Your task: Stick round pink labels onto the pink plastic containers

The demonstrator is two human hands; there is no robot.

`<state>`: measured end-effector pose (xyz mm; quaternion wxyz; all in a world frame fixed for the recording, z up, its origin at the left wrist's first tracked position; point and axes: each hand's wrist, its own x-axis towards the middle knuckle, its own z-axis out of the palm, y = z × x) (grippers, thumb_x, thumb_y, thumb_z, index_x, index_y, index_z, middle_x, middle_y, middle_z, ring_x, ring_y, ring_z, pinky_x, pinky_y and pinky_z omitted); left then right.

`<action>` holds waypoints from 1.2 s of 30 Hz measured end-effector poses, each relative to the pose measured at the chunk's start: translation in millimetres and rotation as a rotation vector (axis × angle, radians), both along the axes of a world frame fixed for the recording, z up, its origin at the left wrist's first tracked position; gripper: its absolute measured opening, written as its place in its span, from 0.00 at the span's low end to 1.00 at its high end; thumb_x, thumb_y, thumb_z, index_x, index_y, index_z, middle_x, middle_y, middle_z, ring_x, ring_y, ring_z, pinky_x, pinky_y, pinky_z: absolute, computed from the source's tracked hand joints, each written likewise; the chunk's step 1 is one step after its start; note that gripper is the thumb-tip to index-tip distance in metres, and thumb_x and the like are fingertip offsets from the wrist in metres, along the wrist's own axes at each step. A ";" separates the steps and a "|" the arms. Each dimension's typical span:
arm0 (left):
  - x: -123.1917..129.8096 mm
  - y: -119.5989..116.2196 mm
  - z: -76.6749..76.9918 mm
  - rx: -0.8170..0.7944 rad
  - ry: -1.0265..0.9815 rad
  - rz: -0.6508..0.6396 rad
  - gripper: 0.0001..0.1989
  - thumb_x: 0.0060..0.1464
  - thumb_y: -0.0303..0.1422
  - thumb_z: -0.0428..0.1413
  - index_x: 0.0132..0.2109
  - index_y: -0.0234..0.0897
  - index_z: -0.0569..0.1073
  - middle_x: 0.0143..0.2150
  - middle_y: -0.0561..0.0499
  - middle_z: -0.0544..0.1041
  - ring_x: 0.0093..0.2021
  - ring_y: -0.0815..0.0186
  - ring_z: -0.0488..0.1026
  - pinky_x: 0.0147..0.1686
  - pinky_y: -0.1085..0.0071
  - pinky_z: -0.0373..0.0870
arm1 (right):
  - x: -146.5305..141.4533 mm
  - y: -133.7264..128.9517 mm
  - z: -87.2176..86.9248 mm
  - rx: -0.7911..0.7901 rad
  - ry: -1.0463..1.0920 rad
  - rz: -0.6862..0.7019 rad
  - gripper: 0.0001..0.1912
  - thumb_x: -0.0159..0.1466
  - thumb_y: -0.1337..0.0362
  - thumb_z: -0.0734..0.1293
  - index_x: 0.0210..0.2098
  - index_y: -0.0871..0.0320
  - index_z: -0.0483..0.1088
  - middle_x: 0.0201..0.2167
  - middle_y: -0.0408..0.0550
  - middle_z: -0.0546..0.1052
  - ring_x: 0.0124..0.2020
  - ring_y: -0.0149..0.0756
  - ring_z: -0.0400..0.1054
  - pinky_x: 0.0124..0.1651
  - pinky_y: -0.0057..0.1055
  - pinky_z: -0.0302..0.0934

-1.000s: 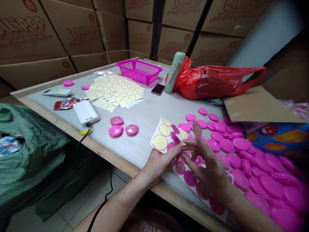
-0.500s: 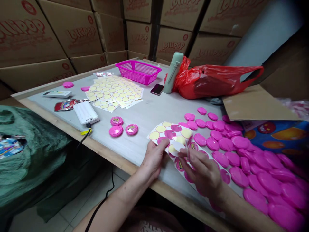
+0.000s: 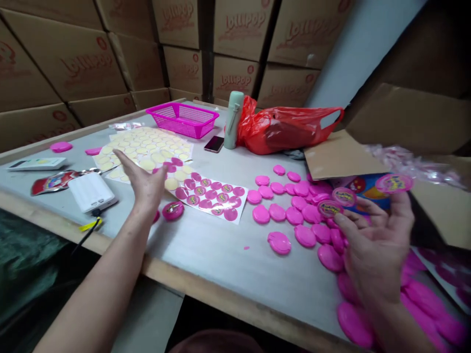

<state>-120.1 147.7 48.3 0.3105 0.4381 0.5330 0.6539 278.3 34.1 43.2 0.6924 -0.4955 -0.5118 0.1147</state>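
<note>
My left hand [image 3: 145, 184] is open over the table, thumb spread wide from the fingers. Its fingertips are by the left end of a sticker sheet [image 3: 211, 197] with pink round stickers and bare yellowish circles; whether they touch it I cannot tell. My right hand [image 3: 379, 240] is raised over the pink round cases at the right. Its fingers carry several round pink stickers: one sticker [image 3: 330, 208] at the thumb, another sticker [image 3: 344, 196] beside it, and a third sticker [image 3: 393, 184] on an outer fingertip. Behind the left hand, a pink case [image 3: 173, 211] with a label lies on the table.
Many plain pink cases [image 3: 294, 214] spread to the right edge. Used sticker sheets [image 3: 143, 142], a pink basket [image 3: 184, 120], a phone [image 3: 214, 143], a green flask [image 3: 233, 120] and a red bag [image 3: 283, 130] stand farther back. A white power bank [image 3: 91, 190] lies left; an open carton [image 3: 342, 157] is right.
The sticker sheet has moved left and lies away from my right hand. My left hand has moved left and opened. My right hand has moved right, carrying stickers. The view has turned right.
</note>
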 end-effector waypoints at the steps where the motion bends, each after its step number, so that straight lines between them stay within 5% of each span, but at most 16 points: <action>1: 7.0 -1.9 0.7 0.067 0.091 0.031 0.39 0.55 0.34 0.60 0.70 0.41 0.52 0.65 0.52 0.69 0.73 0.51 0.48 0.61 0.54 0.59 | 2.3 0.4 -4.1 -0.006 0.017 0.004 0.50 0.50 0.78 0.79 0.64 0.35 0.64 0.50 0.49 0.72 0.40 0.34 0.74 0.47 0.31 0.73; 3: 37.7 -11.6 -3.3 0.117 0.345 -0.005 0.32 0.57 0.34 0.58 0.66 0.38 0.60 0.63 0.46 0.70 0.70 0.48 0.56 0.61 0.52 0.58 | -1.6 -1.6 -10.0 -0.036 0.033 0.027 0.49 0.51 0.77 0.79 0.65 0.37 0.63 0.50 0.49 0.73 0.39 0.33 0.74 0.46 0.29 0.73; 5: 83.4 -24.4 -14.9 0.032 0.524 -0.378 0.18 0.60 0.36 0.55 0.56 0.37 0.72 0.55 0.42 0.76 0.58 0.51 0.70 0.57 0.54 0.63 | -10.6 -4.9 -13.2 -0.072 0.050 0.075 0.49 0.52 0.76 0.78 0.66 0.38 0.62 0.49 0.49 0.73 0.37 0.33 0.74 0.44 0.28 0.74; 7: 129.8 -34.7 -30.9 -0.010 0.588 -0.580 0.11 0.53 0.35 0.62 0.44 0.39 0.78 0.42 0.45 0.80 0.45 0.54 0.76 0.49 0.58 0.69 | -17.9 -7.3 -15.6 -0.101 0.067 0.125 0.48 0.53 0.75 0.78 0.67 0.39 0.61 0.49 0.49 0.73 0.36 0.32 0.75 0.44 0.28 0.75; 11: 181.7 -38.0 -54.5 -0.074 0.638 -0.666 0.21 0.42 0.33 0.69 0.45 0.36 0.76 0.48 0.39 0.77 0.51 0.46 0.72 0.54 0.51 0.65 | -21.1 -7.5 -22.1 -0.152 0.086 0.176 0.45 0.57 0.71 0.76 0.68 0.39 0.59 0.49 0.48 0.74 0.37 0.32 0.76 0.41 0.29 0.76; 16: 170.9 -48.0 -44.2 -0.110 0.587 -0.736 0.26 0.45 0.31 0.67 0.53 0.39 0.71 0.54 0.43 0.74 0.52 0.52 0.71 0.52 0.57 0.67 | -21.5 -7.0 -22.4 -0.193 0.152 0.222 0.44 0.58 0.69 0.76 0.68 0.39 0.57 0.50 0.46 0.72 0.37 0.29 0.75 0.40 0.29 0.76; 20: 155.6 -99.1 -31.7 -0.191 0.180 -0.831 0.28 0.51 0.34 0.66 0.58 0.44 0.67 0.48 0.49 0.75 0.35 0.66 0.71 0.36 0.69 0.69 | -32.1 -11.6 -13.2 -0.147 0.190 0.276 0.42 0.61 0.70 0.74 0.67 0.38 0.56 0.54 0.48 0.70 0.43 0.33 0.76 0.45 0.36 0.77; 24: 161.7 -151.0 -40.9 -0.359 -0.191 -0.857 0.26 0.47 0.32 0.68 0.52 0.44 0.70 0.37 0.54 0.73 0.26 0.72 0.65 0.24 0.75 0.64 | -62.0 -20.8 -7.6 -0.175 0.157 0.357 0.41 0.62 0.69 0.72 0.68 0.36 0.54 0.55 0.49 0.67 0.42 0.35 0.75 0.46 0.39 0.78; 27: 170.5 -169.3 -46.5 -0.476 -0.333 -0.870 0.23 0.47 0.32 0.67 0.49 0.42 0.68 0.36 0.55 0.72 0.23 0.74 0.65 0.19 0.77 0.64 | -91.6 -24.8 -12.8 -0.189 0.124 0.392 0.42 0.63 0.70 0.71 0.69 0.36 0.52 0.54 0.49 0.69 0.38 0.34 0.74 0.45 0.39 0.78; 33: 154.4 -170.1 -35.7 -0.558 -0.671 -1.148 0.25 0.62 0.40 0.58 0.63 0.42 0.67 0.44 0.46 0.77 0.39 0.65 0.78 0.36 0.71 0.77 | -114.5 -21.2 -29.0 -0.178 0.056 0.369 0.40 0.64 0.71 0.69 0.69 0.38 0.53 0.54 0.49 0.69 0.37 0.33 0.74 0.46 0.41 0.78; 36: 138.3 -161.0 -35.4 -0.628 -0.855 -1.136 0.22 0.66 0.39 0.53 0.64 0.38 0.69 0.47 0.41 0.78 0.45 0.59 0.80 0.41 0.66 0.78 | -100.2 -15.5 -27.4 -0.217 0.057 0.357 0.40 0.64 0.70 0.69 0.70 0.38 0.52 0.55 0.49 0.69 0.41 0.36 0.75 0.48 0.43 0.78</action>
